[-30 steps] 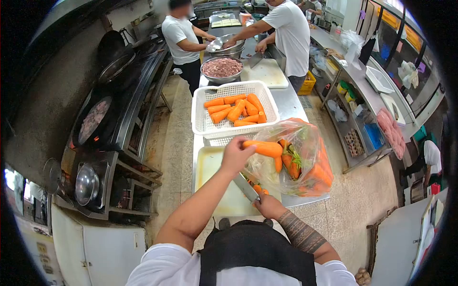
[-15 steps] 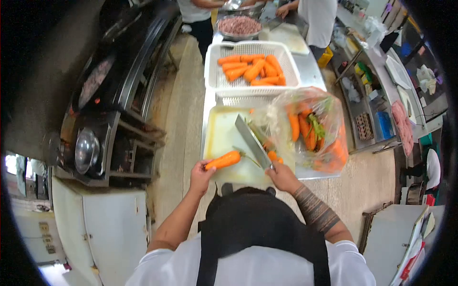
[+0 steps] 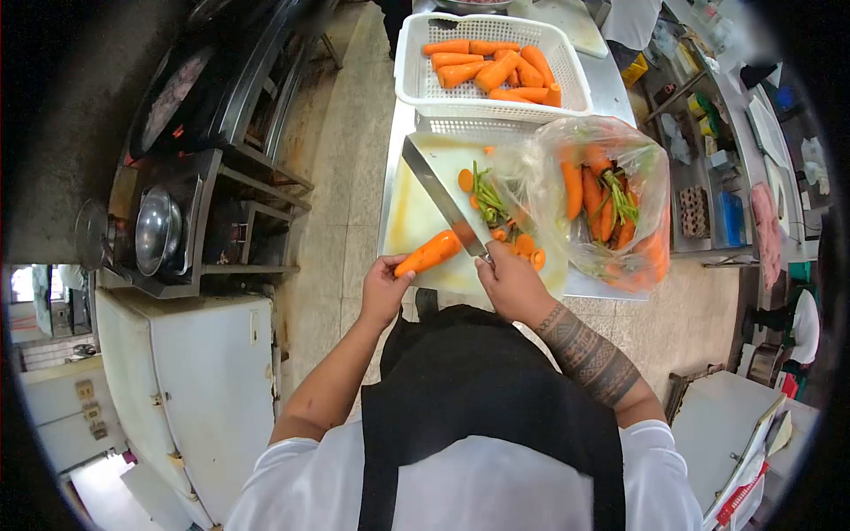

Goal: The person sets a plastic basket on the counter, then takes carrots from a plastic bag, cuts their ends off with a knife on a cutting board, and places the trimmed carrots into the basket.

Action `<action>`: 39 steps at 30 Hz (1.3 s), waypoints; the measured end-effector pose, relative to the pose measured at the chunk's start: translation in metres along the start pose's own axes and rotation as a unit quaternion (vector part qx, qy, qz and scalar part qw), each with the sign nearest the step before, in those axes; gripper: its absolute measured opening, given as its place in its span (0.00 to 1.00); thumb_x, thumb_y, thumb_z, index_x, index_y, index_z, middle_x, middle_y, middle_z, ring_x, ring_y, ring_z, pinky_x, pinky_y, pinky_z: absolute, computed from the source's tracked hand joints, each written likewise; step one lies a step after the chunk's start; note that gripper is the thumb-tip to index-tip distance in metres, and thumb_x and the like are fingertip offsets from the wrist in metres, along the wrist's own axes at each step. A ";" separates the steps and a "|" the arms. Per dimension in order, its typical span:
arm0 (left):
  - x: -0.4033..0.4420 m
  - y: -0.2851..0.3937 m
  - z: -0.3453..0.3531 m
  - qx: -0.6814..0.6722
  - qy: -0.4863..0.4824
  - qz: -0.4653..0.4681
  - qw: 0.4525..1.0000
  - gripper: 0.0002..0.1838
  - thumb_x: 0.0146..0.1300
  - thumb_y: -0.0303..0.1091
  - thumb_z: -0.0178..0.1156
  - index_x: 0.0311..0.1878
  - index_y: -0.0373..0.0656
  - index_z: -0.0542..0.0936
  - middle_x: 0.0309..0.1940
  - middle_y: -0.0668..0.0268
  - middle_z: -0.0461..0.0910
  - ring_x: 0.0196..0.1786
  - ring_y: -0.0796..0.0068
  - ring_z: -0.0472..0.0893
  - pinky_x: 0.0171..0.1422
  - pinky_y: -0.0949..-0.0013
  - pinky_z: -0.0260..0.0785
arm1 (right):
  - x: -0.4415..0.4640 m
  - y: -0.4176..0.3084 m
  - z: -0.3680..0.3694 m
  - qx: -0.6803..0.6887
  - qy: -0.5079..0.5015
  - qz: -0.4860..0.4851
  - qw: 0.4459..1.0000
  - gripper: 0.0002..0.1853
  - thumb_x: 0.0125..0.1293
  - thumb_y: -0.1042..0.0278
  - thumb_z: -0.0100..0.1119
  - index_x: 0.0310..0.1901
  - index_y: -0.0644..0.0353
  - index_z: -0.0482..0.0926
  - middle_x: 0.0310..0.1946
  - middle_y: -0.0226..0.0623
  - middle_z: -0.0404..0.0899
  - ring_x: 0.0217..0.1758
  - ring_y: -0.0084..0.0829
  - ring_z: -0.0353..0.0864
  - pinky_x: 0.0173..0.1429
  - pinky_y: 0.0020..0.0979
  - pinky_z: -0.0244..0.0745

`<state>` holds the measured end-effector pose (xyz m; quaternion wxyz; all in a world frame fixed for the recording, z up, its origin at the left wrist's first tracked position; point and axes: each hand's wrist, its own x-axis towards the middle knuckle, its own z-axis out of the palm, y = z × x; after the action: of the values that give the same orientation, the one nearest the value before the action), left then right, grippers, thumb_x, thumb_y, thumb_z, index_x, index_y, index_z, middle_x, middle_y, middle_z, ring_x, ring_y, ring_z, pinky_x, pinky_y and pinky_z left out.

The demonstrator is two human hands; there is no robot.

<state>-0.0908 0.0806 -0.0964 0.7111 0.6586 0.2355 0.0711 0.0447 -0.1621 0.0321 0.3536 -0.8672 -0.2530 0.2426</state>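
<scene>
My left hand is closed on the narrow tip of a carrot, which lies slantwise over the cutting board. In my right hand is the handle of a large kitchen knife. Its blade points away and to the left, crossing at the carrot's thick end. Whether the edge touches the carrot I cannot tell. Just right of the blade lie cut green carrot tops and several orange end pieces, partly hidden by my right hand and the plastic.
Beyond the board stands a white basket with several topped carrots. A clear plastic bag of carrots with greens sits at the right, overlapping the board. Stove shelving and a metal bowl are to the left.
The carrot now reaches the knife blade; before, it was apart from it. My right hand and the knife have moved left relative to the board. The view has tilted downward.
</scene>
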 end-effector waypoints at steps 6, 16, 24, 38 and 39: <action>-0.004 0.005 0.006 -0.001 0.019 -0.005 1.000 0.17 0.70 0.20 0.66 0.58 0.33 0.75 0.59 0.54 0.83 0.63 0.67 0.82 0.73 0.63 0.72 | 0.006 -0.004 0.007 -0.032 -0.026 0.014 0.999 0.16 0.79 0.58 0.51 0.49 0.66 0.70 0.33 0.60 0.83 0.41 0.62 0.84 0.47 0.60 0.76; 0.024 0.014 -0.021 -0.059 0.013 -0.019 0.998 0.20 0.68 0.19 0.66 0.61 0.34 0.74 0.58 0.54 0.84 0.62 0.68 0.82 0.71 0.63 0.74 | 0.017 0.043 0.034 -0.012 -0.026 0.038 0.999 0.19 0.79 0.56 0.50 0.51 0.68 0.73 0.37 0.61 0.85 0.44 0.61 0.85 0.49 0.58 0.78; 0.079 0.083 0.021 0.205 -0.095 0.027 0.974 0.28 0.61 0.31 0.75 0.63 0.39 0.76 0.60 0.50 0.84 0.63 0.55 0.83 0.70 0.58 0.74 | 0.014 0.055 0.014 -0.020 0.036 0.044 0.998 0.18 0.78 0.57 0.53 0.52 0.68 0.74 0.35 0.60 0.85 0.41 0.62 0.85 0.48 0.58 0.78; 0.015 0.064 0.032 0.523 -0.052 0.132 0.841 0.34 0.55 0.32 0.75 0.67 0.40 0.77 0.55 0.52 0.77 0.60 0.46 0.76 0.69 0.50 0.72 | 0.009 -0.003 -0.005 -0.031 0.023 -0.003 0.999 0.16 0.78 0.58 0.53 0.50 0.66 0.73 0.34 0.58 0.85 0.41 0.62 0.85 0.47 0.59 0.77; 0.015 0.063 0.032 0.520 -0.050 0.136 0.842 0.34 0.55 0.31 0.75 0.67 0.40 0.77 0.55 0.52 0.77 0.59 0.46 0.76 0.69 0.50 0.72 | 0.013 0.004 0.007 -0.038 0.023 -0.010 0.999 0.16 0.78 0.58 0.53 0.50 0.66 0.73 0.33 0.58 0.84 0.40 0.62 0.85 0.46 0.59 0.77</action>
<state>-0.0508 0.0658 -0.0384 0.2581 0.9599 0.1096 0.0013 0.0511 -0.1529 0.0214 0.3284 -0.8829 -0.2622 0.2093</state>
